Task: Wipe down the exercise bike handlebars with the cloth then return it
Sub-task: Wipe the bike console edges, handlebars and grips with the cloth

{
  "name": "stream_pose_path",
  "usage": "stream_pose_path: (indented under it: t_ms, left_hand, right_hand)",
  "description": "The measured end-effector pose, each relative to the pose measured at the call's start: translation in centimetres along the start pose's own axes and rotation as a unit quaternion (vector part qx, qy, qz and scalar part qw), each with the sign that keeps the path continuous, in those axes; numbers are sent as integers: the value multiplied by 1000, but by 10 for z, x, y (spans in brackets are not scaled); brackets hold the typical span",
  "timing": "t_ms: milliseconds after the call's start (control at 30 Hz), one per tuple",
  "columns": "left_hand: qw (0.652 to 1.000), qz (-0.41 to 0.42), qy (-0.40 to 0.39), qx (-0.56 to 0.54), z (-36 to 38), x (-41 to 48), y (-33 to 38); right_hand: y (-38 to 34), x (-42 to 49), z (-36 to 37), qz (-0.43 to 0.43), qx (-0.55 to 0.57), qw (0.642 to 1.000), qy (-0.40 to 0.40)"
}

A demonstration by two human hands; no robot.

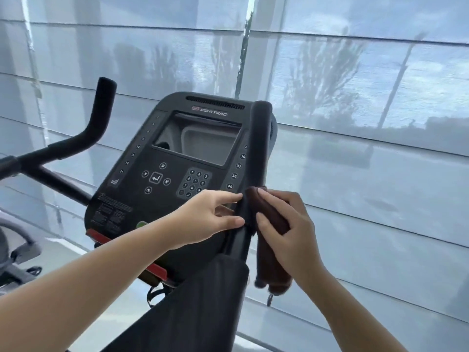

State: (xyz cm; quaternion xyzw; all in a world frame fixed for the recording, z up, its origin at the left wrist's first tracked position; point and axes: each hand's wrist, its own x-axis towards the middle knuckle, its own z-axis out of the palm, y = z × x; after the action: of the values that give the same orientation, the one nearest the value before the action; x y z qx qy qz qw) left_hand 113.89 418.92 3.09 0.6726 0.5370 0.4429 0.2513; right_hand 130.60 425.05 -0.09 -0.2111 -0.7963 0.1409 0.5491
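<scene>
1. at the far left edge, low down, grey parts of another machine (17, 250) show only in part.
2. the left handlebar (100, 120) of the exercise bike rises as a black bent tube with its rounded tip upward, well apart from both hands.
3. the console (177, 161) sits between the two bars, dark, marked "star trac", with a blank screen, a number keypad and arrow buttons. a red strip (101, 237) runs along its lower edge.
4. the left hand (210, 217) reaches across the console's lower right corner. its fingers are stretched out and spread, not gripping, with the index tip and thumb tip against the right bar just beside the cloth.
5. the right handlebar (261, 148) stands upright as a thick black padded tube, narrowing to a thinner bar lower down.
6. the cloth (272, 214), brown, lies against the right side of that bar where the padding ends, and its loose end hangs down below the hand.
7. the right hand (289, 224) has its fingers curled over the cloth, clamping it to the bar.
8. pale translucent window blinds (380, 123) fill the background, with blurred tree shapes showing through.
</scene>
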Motion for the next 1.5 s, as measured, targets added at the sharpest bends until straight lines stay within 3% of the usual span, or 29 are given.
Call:
stream_pose_path:
  t_ms: [100, 233, 400, 467, 600, 733, 833, 900, 1000, 1133, 1233, 1333, 1400, 1500]
  left_hand:
    - [999, 3, 11, -31, 0, -3, -7]
    - [998, 16, 22, -48, -3, -2, -12]
    - [995, 41, 37, -85, -1, -3, -23]
    - [990, 38, 46, -131, 2, -2, -27]
    - [976, 36, 53, -210, 5, -2, -32]
    - [969, 36, 45, -239, 5, -2, -34]
    - [963, 36, 43, -262, 5, 0, -35]
    - [962, 34, 41, -269, 5, 1, -36]
    - [965, 35, 39, -256, 4, 4, -39]
    - [967, 36, 29, -250, 2, 7, -43]
    - [965, 35, 20, -260, 1, 8, -45]
    - [964, 30, 23, -264, 0, 6, -42]
    - [963, 22, 29, -266, 1, 3, -41]
    - [966, 16, 28, -255, 1, 1, -40]
  right_hand:
    - [-4, 22, -16, -42, -38, 998, -16]
    - [-15, 100, -18, -159, -108, 979, 71]
    - [-10, 137, -1, -218, -248, 942, 52]
    - [-5, 118, -2, -215, -239, 947, 20]
    - [-6, 68, -5, -154, -185, 963, -124]
    - [-26, 37, -13, -33, -120, 979, -162]
    - [-44, 38, -19, -20, -159, 969, -190]
    - [-53, 58, -18, -75, -222, 960, -156]
    - [-55, 107, -5, -153, -278, 948, -12]
    - [-42, 134, 20, -141, -354, 922, 64]
    - [-36, 119, 21, -138, -377, 915, 36]
    - [-37, 89, 15, -121, -387, 912, -62]
    - [-39, 68, 11, -78, -367, 921, -100]
    - [-47, 48, 7, 36, -275, 957, -86]
